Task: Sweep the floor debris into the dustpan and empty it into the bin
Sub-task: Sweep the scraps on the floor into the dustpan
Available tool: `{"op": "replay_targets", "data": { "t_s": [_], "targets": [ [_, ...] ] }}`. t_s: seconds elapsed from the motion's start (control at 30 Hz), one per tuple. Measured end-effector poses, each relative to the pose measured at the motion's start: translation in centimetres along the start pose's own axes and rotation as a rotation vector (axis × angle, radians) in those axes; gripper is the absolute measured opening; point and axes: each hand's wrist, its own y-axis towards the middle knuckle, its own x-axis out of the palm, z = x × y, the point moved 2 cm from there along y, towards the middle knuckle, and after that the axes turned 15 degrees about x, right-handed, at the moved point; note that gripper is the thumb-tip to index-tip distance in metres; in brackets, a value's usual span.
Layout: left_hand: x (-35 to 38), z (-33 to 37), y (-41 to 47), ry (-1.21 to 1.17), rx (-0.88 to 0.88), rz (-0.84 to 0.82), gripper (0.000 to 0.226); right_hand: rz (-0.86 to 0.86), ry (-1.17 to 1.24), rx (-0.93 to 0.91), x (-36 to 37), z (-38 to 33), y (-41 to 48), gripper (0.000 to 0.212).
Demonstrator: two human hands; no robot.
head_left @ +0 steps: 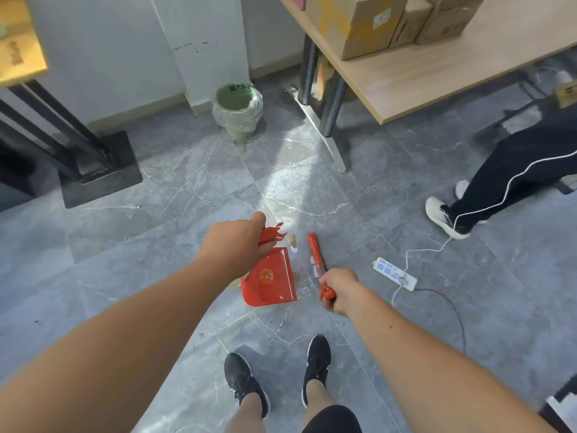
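Note:
My left hand [235,243] grips the handle of a red dustpan [270,281], which hangs above the grey tiled floor with its pan facing me. My right hand [338,290] holds the handle of a red hand brush [315,253] that points away from me, just right of the dustpan. Small scraps of paper debris [293,242] lie on the floor between dustpan and brush. A small green bin [239,112] lined with a clear bag stands further ahead by the wall, apart from both hands.
A white power strip [395,274] with cables lies on the floor to the right. Another person's leg and white shoe [443,217] reach in from the right. A desk [406,79] with cardboard boxes stands ahead right; a black stand base [100,173] sits left.

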Motion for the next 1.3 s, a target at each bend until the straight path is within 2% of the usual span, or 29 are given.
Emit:
{"op": "replay_targets", "data": {
  "t_s": [0.13,0.3,0.5,1.0,1.3],
  "targets": [
    [-0.7,-3.5,-3.0,-0.014,-0.034,0.004,0.039,-0.01,-0.031,0.012,3.9,1.7,-1.3,0.026],
    [-1.5,-7.8,-6.6,-0.016,-0.097,0.006,0.039,0.032,-0.07,0.012,8.4,3.6,-2.2,0.039],
    [-2.0,-12.3,-10.5,0.01,-0.178,0.02,0.038,0.019,-0.152,0.028,12.4,5.7,-3.6,0.039],
    [-3.5,-18.8,-16.2,-0.025,-0.33,0.055,0.035,-0.094,-0.329,0.021,17.5,6.5,-8.8,0.022],
    [-4.0,-22.2,-19.9,-0.073,-0.432,0.106,0.036,-0.015,-0.518,-0.081,21.1,4.7,-10.5,0.02]
  ]
}}
